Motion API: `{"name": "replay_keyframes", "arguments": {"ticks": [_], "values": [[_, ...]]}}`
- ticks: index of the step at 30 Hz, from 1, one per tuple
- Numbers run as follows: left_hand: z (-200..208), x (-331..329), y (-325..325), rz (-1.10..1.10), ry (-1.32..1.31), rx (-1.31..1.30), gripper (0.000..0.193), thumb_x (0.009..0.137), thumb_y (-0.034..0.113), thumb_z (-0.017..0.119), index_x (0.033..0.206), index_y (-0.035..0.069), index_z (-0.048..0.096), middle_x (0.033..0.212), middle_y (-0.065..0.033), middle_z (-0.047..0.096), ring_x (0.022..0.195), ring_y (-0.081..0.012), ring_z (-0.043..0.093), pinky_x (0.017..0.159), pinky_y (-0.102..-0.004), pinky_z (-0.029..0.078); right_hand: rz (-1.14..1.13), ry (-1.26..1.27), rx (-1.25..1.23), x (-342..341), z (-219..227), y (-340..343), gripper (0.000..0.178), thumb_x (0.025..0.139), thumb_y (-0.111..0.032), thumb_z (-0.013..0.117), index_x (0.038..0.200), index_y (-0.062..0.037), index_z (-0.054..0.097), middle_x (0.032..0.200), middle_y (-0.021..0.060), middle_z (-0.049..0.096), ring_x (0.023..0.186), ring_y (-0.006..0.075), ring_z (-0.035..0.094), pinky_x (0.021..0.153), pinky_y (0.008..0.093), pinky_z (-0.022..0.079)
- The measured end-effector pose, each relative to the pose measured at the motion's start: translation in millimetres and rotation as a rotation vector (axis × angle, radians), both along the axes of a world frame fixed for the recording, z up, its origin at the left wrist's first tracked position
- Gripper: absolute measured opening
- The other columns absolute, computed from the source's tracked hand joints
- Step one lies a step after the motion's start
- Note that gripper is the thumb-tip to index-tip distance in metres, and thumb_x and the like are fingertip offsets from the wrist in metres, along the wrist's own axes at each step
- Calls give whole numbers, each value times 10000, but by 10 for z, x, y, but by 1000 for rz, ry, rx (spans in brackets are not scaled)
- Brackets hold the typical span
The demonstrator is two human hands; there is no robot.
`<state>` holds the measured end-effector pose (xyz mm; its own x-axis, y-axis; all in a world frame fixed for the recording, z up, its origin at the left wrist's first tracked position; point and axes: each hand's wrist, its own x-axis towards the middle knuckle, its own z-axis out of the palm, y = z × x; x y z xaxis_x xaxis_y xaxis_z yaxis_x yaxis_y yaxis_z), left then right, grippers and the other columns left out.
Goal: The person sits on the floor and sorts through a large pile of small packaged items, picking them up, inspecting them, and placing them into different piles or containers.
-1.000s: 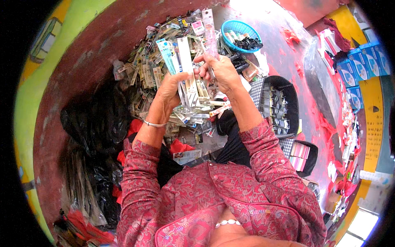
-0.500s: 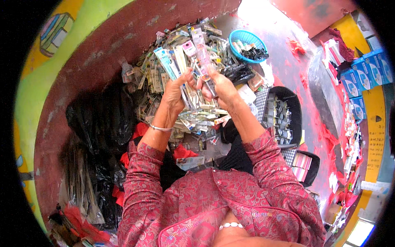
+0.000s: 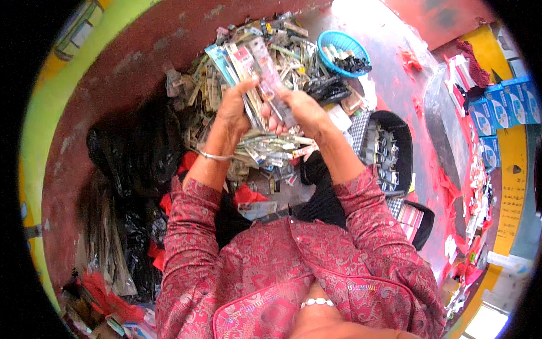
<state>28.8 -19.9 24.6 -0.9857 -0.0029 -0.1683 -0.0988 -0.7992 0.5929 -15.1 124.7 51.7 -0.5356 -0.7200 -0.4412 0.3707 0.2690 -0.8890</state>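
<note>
My left hand [image 3: 234, 110] grips a fanned bunch of long, flat packets [image 3: 237, 59], blue, white and pink, held upright above a big heap of similar packets [image 3: 265, 141] on the floor. My right hand [image 3: 299, 107] pinches one pink-and-clear packet [image 3: 271, 82] beside that bunch, its fingers touching the left hand's stack. A thin bangle circles my left wrist. Both sleeves are red patterned cloth.
A blue basket [image 3: 341, 53] with dark small items sits behind the heap. A black bag [image 3: 389, 150] with packed items lies right of my arm. Black plastic bags [image 3: 135, 147] pile up on the left. Blue boxes [image 3: 499, 113] and red scraps line the right side.
Both hands stay together on the packets; the fanned bunch is raised slightly and the right hand has shifted one pink packet. The camera view moved a little.
</note>
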Motion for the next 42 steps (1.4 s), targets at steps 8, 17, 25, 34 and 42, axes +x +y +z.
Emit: {"name": "replay_keyframes", "arguments": {"ticks": [8,17,25,34,42], "values": [[-140,-39,8,26,26,-106,356,758,184,587,1042,-5,486,872,-110,592,704,-191,586,673,-335,487,29,-40,-12,50,30,57,552,877,-482,311,746,-5,556,552,84,567,404,138,528,374,214,419],[14,-50,70,-140,37,-380,557,814,363,487,1206,-16,371,1016,-185,503,742,-278,554,491,-417,471,-169,26,-252,36,-44,-50,272,822,-224,418,770,4,556,634,90,584,467,171,565,439,288,489],[-323,-137,-94,-4,-70,-341,287,811,208,484,1025,18,490,956,-112,538,879,-243,516,678,-391,453,-36,767,162,175,168,426,454,736,-388,433,650,22,608,624,161,606,652,247,619,617,387,476],[-236,-66,233,145,-125,-383,228,762,93,533,964,-8,509,840,-88,549,769,-188,538,730,-298,443,-644,1078,954,291,-1639,2956,346,731,-353,553,835,-23,556,789,163,576,727,338,574,646,449,454],[-219,-163,394,-4,-175,-105,262,710,61,588,948,-14,511,816,-113,588,728,-221,581,682,-352,489,-416,735,1289,688,-2594,3402,201,732,-233,539,790,-44,574,783,176,607,742,331,601,641,426,480]]}}
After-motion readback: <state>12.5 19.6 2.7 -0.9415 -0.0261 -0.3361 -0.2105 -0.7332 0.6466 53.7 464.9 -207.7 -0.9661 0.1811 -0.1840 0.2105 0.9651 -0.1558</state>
